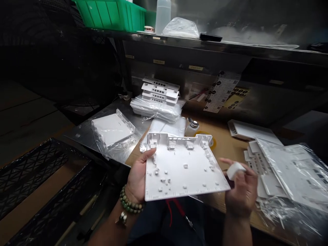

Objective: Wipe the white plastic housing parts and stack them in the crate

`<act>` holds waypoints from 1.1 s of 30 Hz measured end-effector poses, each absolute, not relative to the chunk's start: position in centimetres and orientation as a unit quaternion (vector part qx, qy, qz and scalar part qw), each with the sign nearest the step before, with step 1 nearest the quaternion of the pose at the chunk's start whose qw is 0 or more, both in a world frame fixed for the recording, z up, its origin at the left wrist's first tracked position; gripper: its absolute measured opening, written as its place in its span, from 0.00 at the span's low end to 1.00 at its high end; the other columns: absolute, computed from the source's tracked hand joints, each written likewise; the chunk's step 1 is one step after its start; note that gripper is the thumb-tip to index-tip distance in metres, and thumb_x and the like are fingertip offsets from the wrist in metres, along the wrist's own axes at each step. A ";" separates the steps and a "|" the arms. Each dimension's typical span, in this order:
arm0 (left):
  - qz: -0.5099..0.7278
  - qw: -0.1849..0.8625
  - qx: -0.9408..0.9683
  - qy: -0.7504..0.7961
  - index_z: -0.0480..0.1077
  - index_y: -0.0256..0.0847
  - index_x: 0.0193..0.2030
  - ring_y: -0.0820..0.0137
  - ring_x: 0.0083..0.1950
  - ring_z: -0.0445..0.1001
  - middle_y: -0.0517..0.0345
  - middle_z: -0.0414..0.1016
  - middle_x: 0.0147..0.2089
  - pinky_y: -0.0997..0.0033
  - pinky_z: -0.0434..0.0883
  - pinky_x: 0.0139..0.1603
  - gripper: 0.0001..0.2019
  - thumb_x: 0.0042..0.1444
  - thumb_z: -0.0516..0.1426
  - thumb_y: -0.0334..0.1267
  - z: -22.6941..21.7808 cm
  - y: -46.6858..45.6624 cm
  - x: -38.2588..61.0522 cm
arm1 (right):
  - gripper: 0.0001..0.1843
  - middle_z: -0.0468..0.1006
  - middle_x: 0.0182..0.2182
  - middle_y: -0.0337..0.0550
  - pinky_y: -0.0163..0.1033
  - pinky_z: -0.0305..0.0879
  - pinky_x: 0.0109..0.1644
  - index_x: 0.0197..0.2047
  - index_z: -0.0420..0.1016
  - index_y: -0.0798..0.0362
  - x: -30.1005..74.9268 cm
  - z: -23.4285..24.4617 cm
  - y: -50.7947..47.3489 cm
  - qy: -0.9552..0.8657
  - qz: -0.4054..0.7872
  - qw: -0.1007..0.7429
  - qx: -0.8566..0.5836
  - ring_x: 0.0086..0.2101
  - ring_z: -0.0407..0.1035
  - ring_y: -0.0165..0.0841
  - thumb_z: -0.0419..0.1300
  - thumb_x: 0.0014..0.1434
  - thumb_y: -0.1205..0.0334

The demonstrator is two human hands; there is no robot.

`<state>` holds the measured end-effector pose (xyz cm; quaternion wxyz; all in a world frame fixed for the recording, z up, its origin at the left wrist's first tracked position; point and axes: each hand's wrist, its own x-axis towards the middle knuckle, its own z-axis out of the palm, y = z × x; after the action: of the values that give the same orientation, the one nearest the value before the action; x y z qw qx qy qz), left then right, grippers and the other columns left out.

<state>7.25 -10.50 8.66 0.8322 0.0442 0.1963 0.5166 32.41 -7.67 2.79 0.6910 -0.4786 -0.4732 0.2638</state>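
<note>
My left hand (137, 177), with a bead bracelet on the wrist, grips the left edge of a flat white plastic housing plate (183, 169) and holds it level above the table edge, ribbed inner side up. My right hand (242, 189) is just right of the plate, fingers curled around a small white wad, perhaps a cloth or sponge (234, 169). A small metal-topped dispenser bottle (192, 126) stands on the wooden table (225, 143) behind the plate.
White housings in clear plastic bags lie at left (112, 130) and at right (287, 171). More stacked white parts (160, 92) sit at the back. A black crate (46, 184) is lower left. On the metal shelf (230, 44) above stand a green bin (110, 13) and a bottle (163, 13).
</note>
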 end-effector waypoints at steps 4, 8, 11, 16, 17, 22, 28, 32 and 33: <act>0.532 0.815 -0.025 0.227 0.67 0.32 0.65 0.42 0.59 0.77 0.37 0.80 0.56 0.35 0.66 0.64 0.28 0.65 0.50 0.48 9.9 -9.6 7.7 | 0.11 0.77 0.51 0.46 0.46 0.65 0.55 0.51 0.77 0.49 31.3 4.2 -8.5 -0.589 0.128 0.607 -0.519 0.47 0.72 0.36 0.62 0.67 0.57; 0.561 0.790 -0.031 0.244 0.66 0.31 0.66 0.44 0.58 0.77 0.38 0.80 0.56 0.38 0.66 0.65 0.28 0.67 0.49 0.48 10.8 -9.4 8.6 | 0.16 0.78 0.47 0.44 0.40 0.71 0.51 0.56 0.76 0.46 28.2 6.7 -11.8 -0.727 0.234 0.504 -0.403 0.48 0.73 0.35 0.64 0.65 0.65; 0.564 0.800 -0.009 0.204 0.66 0.30 0.67 0.47 0.59 0.77 0.37 0.80 0.56 0.41 0.65 0.67 0.28 0.69 0.45 0.47 11.2 -9.6 9.1 | 0.17 0.78 0.42 0.44 0.37 0.73 0.45 0.53 0.77 0.50 25.4 8.1 -13.6 -0.790 0.241 0.469 -0.313 0.42 0.73 0.33 0.66 0.62 0.70; 0.556 0.815 0.025 0.163 0.65 0.29 0.68 0.47 0.61 0.76 0.36 0.78 0.58 0.43 0.62 0.69 0.30 0.70 0.44 0.49 10.9 -9.8 8.8 | 0.14 0.78 0.37 0.47 0.40 0.72 0.40 0.50 0.80 0.57 23.9 8.7 -13.7 -0.826 0.194 0.465 -0.252 0.37 0.71 0.34 0.65 0.61 0.75; 0.556 0.815 0.028 0.163 0.64 0.30 0.69 0.47 0.62 0.75 0.36 0.78 0.59 0.42 0.61 0.70 0.30 0.70 0.44 0.49 10.7 -9.9 8.7 | 0.14 0.78 0.37 0.48 0.40 0.72 0.40 0.50 0.80 0.57 24.1 8.7 -13.5 -0.834 0.189 0.456 -0.246 0.37 0.71 0.34 0.65 0.61 0.75; 0.572 0.806 0.041 0.147 0.63 0.32 0.70 0.47 0.65 0.73 0.37 0.77 0.61 0.42 0.58 0.71 0.29 0.72 0.42 0.49 10.0 -9.8 8.5 | 0.13 0.79 0.36 0.47 0.41 0.70 0.39 0.49 0.79 0.57 24.1 8.7 -13.6 -0.838 0.184 0.452 -0.247 0.36 0.71 0.34 0.66 0.60 0.75; 0.557 0.816 0.039 0.149 0.60 0.32 0.72 0.48 0.69 0.67 0.40 0.75 0.64 0.39 0.55 0.72 0.31 0.73 0.38 0.51 10.2 -10.0 7.6 | 0.11 0.80 0.35 0.45 0.41 0.70 0.40 0.48 0.80 0.57 23.7 8.6 -13.6 -0.840 0.169 0.451 -0.251 0.35 0.72 0.34 0.66 0.61 0.72; 0.582 0.799 0.025 0.147 0.57 0.39 0.74 0.50 0.73 0.60 0.47 0.74 0.65 0.37 0.53 0.72 0.31 0.73 0.38 0.53 9.5 -10.4 4.7 | 0.10 0.77 0.38 0.41 0.37 0.71 0.42 0.46 0.81 0.50 28.6 8.0 -12.5 -0.766 0.189 0.486 -0.376 0.37 0.72 0.30 0.66 0.62 0.71; 0.594 0.791 0.022 0.148 0.56 0.42 0.74 0.51 0.73 0.58 0.50 0.73 0.66 0.38 0.53 0.72 0.30 0.72 0.39 0.53 9.2 -10.5 3.9 | 0.11 0.77 0.39 0.41 0.35 0.71 0.42 0.46 0.81 0.49 30.0 7.6 -12.2 -0.728 0.175 0.509 -0.424 0.38 0.72 0.30 0.66 0.62 0.71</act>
<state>3.94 -10.47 9.17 0.7905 0.0219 0.1479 0.5939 29.96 -12.24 7.64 0.5087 -0.4244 -0.7284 0.1749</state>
